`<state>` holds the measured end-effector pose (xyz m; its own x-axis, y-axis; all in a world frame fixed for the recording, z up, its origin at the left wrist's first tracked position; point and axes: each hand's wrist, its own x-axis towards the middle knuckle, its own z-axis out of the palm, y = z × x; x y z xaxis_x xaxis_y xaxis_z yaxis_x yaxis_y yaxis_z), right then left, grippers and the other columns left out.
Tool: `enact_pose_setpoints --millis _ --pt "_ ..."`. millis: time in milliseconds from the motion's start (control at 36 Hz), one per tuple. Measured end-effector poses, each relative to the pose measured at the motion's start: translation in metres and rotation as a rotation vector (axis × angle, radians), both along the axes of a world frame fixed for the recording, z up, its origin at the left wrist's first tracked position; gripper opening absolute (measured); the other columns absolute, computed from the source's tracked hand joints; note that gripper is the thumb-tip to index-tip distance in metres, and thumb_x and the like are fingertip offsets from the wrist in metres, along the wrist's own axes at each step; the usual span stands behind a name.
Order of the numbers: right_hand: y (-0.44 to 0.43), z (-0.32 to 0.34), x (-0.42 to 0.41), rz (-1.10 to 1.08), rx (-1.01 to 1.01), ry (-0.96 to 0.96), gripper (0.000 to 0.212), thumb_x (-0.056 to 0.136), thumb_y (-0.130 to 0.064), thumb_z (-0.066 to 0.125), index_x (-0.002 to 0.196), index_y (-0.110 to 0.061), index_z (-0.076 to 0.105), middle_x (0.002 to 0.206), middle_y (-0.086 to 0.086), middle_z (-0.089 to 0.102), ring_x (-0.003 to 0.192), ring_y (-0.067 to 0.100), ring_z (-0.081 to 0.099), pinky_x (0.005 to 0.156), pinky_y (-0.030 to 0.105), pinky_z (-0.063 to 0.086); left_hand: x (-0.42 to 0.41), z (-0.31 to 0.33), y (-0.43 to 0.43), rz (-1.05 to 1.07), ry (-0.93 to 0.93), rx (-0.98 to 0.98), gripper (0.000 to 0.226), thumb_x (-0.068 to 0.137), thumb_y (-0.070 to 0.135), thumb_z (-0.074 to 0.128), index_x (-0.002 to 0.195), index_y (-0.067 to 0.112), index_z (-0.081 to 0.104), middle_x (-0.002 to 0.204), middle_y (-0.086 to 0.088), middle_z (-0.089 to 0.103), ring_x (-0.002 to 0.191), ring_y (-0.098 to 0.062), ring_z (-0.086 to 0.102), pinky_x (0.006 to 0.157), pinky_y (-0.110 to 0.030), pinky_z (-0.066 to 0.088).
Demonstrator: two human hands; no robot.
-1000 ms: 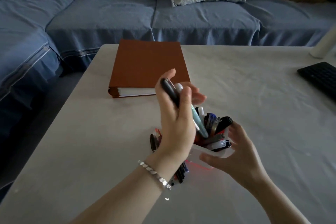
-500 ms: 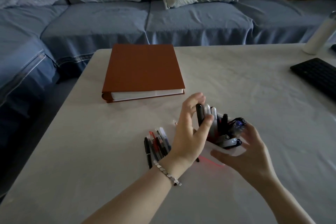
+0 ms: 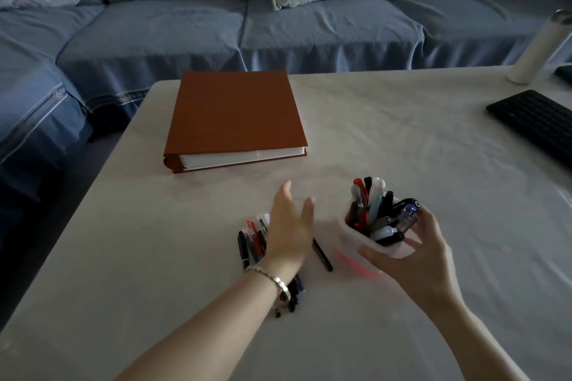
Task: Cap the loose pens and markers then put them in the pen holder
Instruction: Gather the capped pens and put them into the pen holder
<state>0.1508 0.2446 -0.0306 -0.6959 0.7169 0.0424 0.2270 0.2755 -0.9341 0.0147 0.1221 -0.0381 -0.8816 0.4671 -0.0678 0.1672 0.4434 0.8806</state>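
A translucent white pen holder (image 3: 349, 235) stands on the table, tilted a little toward me and packed with several pens and markers (image 3: 376, 210). My right hand (image 3: 414, 254) is wrapped around its near and right side. My left hand (image 3: 289, 226) hovers open, fingers spread, just left of the holder and above a pile of loose pens (image 3: 252, 240) in red, black and blue. The hand and wrist hide part of that pile. One black pen (image 3: 322, 254) lies apart between the pile and the holder.
A thick brown binder (image 3: 235, 114) lies at the far left of the white-covered table (image 3: 402, 139). A black keyboard (image 3: 535, 120) and a white bottle (image 3: 540, 49) sit at the far right. A blue sofa (image 3: 185, 31) runs behind the table.
My left hand dropped its pens into the holder, let go, and moved left and down over the loose pile. The right hand has kept hold of the holder.
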Motion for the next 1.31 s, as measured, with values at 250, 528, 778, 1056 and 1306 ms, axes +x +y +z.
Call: enact_pose_setpoints --millis 250,528,778,1056,1306 --pt "0.002 -0.010 0.000 -0.010 -0.020 -0.047 0.087 0.048 -0.022 0.089 0.122 -0.028 0.043 0.120 -0.008 0.058 0.095 -0.018 0.053 0.084 0.026 0.045 -0.023 -0.014 0.020 0.023 -0.018 -0.380 0.017 0.082 0.017 0.057 0.084 0.006 0.044 0.074 -0.003 0.051 0.073 -0.024 0.052 0.059 -0.030 0.039" --pt "0.004 -0.007 0.000 0.016 -0.017 -0.082 0.082 0.048 -0.022 0.088 0.115 -0.039 0.043 0.108 -0.020 0.059 0.100 -0.002 0.056 0.084 0.026 0.042 -0.024 0.042 0.004 0.183 0.186 0.207 0.010 0.085 0.013 0.059 0.095 0.015 0.059 0.078 0.006 0.059 0.073 -0.014 0.062 0.074 -0.039 0.055" --pt "-0.015 0.000 -0.019 0.183 -0.027 -0.088 0.082 0.048 -0.027 0.088 0.107 -0.055 0.039 0.108 -0.033 0.055 0.106 0.007 0.057 0.085 0.025 0.044 0.009 0.075 -0.027 -0.221 0.535 0.483 0.053 0.085 0.005 0.055 0.131 0.021 0.032 0.099 0.000 0.061 0.092 -0.009 0.063 0.074 -0.023 0.056" --pt "-0.024 0.005 -0.024 0.226 -0.025 -0.107 0.081 0.051 -0.021 0.088 0.109 -0.047 0.038 0.108 -0.030 0.053 0.101 0.002 0.055 0.081 0.022 0.040 0.002 0.044 -0.031 -0.278 0.855 -0.021 0.036 0.079 0.024 0.056 0.115 0.024 0.050 0.102 -0.007 0.057 0.090 -0.018 0.049 0.077 -0.024 0.047" --pt "-0.022 0.003 -0.023 0.216 0.010 -0.151 0.087 0.054 -0.020 0.087 0.123 -0.034 0.037 0.107 -0.028 0.053 0.101 0.004 0.053 0.074 0.013 0.038 -0.010 0.029 -0.057 -0.171 0.731 -0.199 0.047 0.090 0.033 0.046 0.134 0.019 0.039 0.121 -0.005 0.057 0.109 -0.022 0.054 0.087 -0.037 0.049"
